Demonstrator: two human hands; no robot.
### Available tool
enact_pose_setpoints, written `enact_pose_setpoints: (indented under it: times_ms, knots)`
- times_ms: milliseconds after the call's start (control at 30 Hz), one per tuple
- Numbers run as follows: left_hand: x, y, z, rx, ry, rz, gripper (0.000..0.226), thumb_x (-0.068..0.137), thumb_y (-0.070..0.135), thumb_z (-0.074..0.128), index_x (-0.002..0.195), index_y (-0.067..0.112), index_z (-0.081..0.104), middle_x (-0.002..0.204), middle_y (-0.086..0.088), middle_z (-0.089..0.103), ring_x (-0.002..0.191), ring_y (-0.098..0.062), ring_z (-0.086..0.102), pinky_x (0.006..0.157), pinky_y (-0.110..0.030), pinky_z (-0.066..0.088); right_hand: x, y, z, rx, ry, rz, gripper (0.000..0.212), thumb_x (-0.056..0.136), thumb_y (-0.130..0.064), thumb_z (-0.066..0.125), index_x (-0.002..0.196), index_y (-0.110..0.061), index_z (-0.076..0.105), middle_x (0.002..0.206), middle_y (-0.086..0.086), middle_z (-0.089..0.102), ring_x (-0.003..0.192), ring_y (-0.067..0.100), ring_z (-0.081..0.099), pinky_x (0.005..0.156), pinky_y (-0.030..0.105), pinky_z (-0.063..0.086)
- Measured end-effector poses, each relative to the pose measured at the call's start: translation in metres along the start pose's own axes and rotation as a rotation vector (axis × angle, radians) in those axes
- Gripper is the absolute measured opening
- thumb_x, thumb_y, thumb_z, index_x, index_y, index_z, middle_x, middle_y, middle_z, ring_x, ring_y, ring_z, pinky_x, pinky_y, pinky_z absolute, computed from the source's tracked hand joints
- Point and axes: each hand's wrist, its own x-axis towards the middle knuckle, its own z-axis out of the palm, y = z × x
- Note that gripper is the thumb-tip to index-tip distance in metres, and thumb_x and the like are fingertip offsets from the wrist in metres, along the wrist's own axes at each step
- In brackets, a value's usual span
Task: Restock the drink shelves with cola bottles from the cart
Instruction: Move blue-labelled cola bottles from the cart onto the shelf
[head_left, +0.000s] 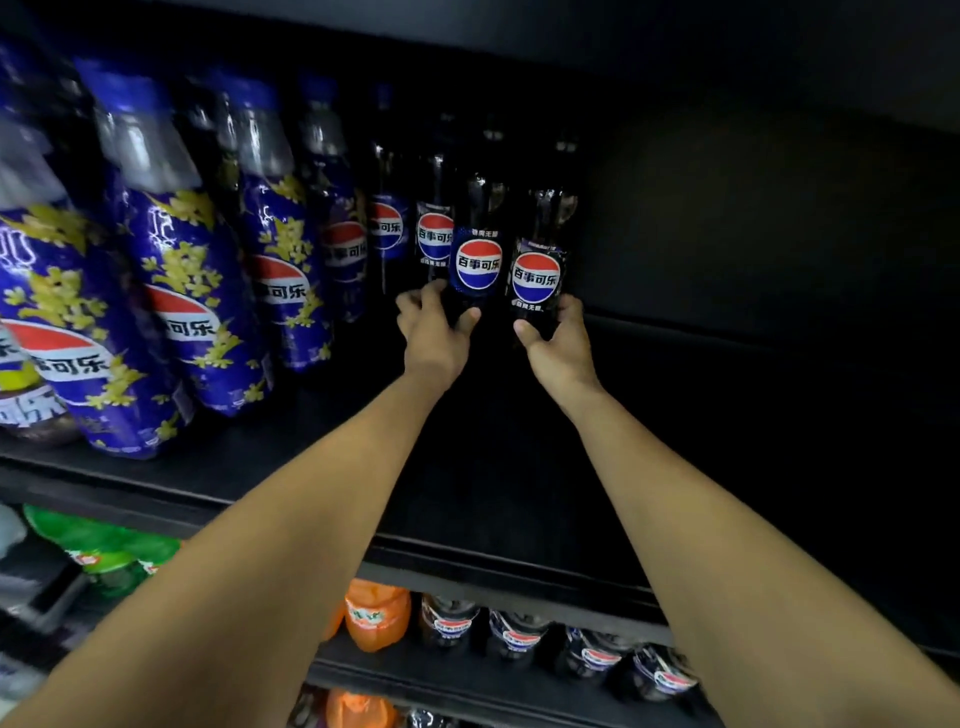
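Observation:
Both my arms reach deep into a dark shelf (519, 467). My left hand (434, 332) grips the base of a black cola bottle (479, 249) with a red, white and blue round label. My right hand (558, 343) grips the base of a second black cola bottle (537, 265) just to its right. Both bottles stand upright near the back of the shelf. Behind and left of them stand two more black cola bottles (435, 234). The cart is out of view.
Blue cola bottles with yellow flower print (176, 270) fill the left part of the same shelf. To the right of my hands the shelf is dark and bare. Below are green bottles (104, 551), orange bottles (376, 616) and a row of dark cola bottles (519, 634).

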Motion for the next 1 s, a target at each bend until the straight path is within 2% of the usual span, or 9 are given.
enact_pose_setpoints:
  times_ms: [67,133,233,333,400,500,700,833,1000]
  knots:
    - [0.008,0.000,0.004,-0.043,-0.008,-0.019,0.057,0.096,0.022,0.058,0.146,0.013,0.033,0.145,-0.013,0.029,0.135,-0.028,0.033,0.113,-0.039,0.030,0.009,0.001,0.004,-0.033,0.035,-0.004,0.062,0.092,-0.019,0.064,0.145,-0.012,0.033,0.146,0.005,0.039,0.132,0.020,0.042,0.095,0.019,0.030]
    - [0.012,0.001,0.009,-0.088,0.022,-0.033,0.055,0.094,0.021,0.060,0.143,0.015,0.037,0.142,-0.011,0.034,0.131,-0.026,0.040,0.110,-0.041,0.036,0.018,0.003,0.007,-0.058,0.070,-0.001,0.062,0.092,-0.020,0.064,0.146,-0.011,0.034,0.148,0.007,0.033,0.133,0.022,0.040,0.094,0.018,0.028]
    - [0.016,0.000,0.018,-0.123,0.093,-0.025,0.045,0.092,0.020,0.063,0.132,0.015,0.044,0.133,-0.007,0.045,0.121,-0.022,0.049,0.099,-0.034,0.043,0.029,0.006,0.010,-0.065,0.101,0.002,0.063,0.092,-0.021,0.063,0.147,-0.011,0.033,0.149,0.008,0.033,0.135,0.023,0.039,0.097,0.018,0.028]
    - [0.021,-0.002,0.026,-0.149,0.102,-0.015,0.040,0.093,0.018,0.061,0.131,0.015,0.047,0.133,-0.006,0.047,0.120,-0.020,0.050,0.096,-0.030,0.042,0.036,0.009,0.007,-0.086,0.121,0.003,0.063,0.093,-0.023,0.063,0.147,-0.012,0.033,0.150,0.007,0.036,0.136,0.024,0.039,0.106,0.027,0.032]
    - [0.025,-0.003,0.030,-0.130,0.116,-0.027,0.040,0.095,0.020,0.059,0.133,0.018,0.048,0.133,-0.005,0.048,0.119,-0.019,0.051,0.095,-0.030,0.041,0.038,0.010,0.006,-0.093,0.135,0.002,0.062,0.092,-0.024,0.064,0.146,-0.012,0.035,0.148,0.007,0.040,0.135,0.023,0.041,0.106,0.029,0.034]
    - [0.030,-0.003,0.036,-0.110,0.151,-0.059,0.037,0.094,0.024,0.060,0.129,0.017,0.052,0.129,-0.004,0.053,0.115,-0.019,0.054,0.087,-0.027,0.041,0.038,0.012,0.007,-0.084,0.169,0.008,0.059,0.092,-0.025,0.065,0.142,-0.009,0.038,0.143,0.008,0.046,0.131,0.024,0.045,0.100,0.026,0.035]
    - [0.040,-0.007,0.039,-0.096,0.211,-0.172,0.018,0.096,0.018,0.055,0.112,0.015,0.062,0.110,-0.001,0.068,0.102,-0.019,0.062,0.075,-0.023,0.037,0.047,0.016,0.005,-0.058,0.176,0.060,0.061,0.090,-0.031,0.067,0.143,-0.012,0.042,0.141,0.007,0.051,0.129,0.023,0.049,0.103,0.032,0.040]
    - [0.039,-0.006,0.040,-0.053,0.221,-0.176,0.017,0.095,0.022,0.056,0.110,0.019,0.064,0.107,0.000,0.069,0.100,-0.019,0.063,0.071,-0.024,0.037,0.052,0.018,0.005,-0.057,0.186,0.068,0.063,0.089,-0.033,0.068,0.143,-0.015,0.042,0.143,0.005,0.049,0.130,0.022,0.048,0.096,0.028,0.038]
    - [0.037,-0.004,0.037,-0.073,0.198,-0.190,0.020,0.095,0.025,0.057,0.113,0.018,0.062,0.108,0.000,0.069,0.101,-0.020,0.062,0.072,-0.024,0.037,0.053,0.021,0.005,-0.041,0.190,0.064,0.064,0.088,-0.033,0.069,0.144,-0.015,0.043,0.143,0.005,0.050,0.129,0.022,0.049,0.097,0.028,0.039]
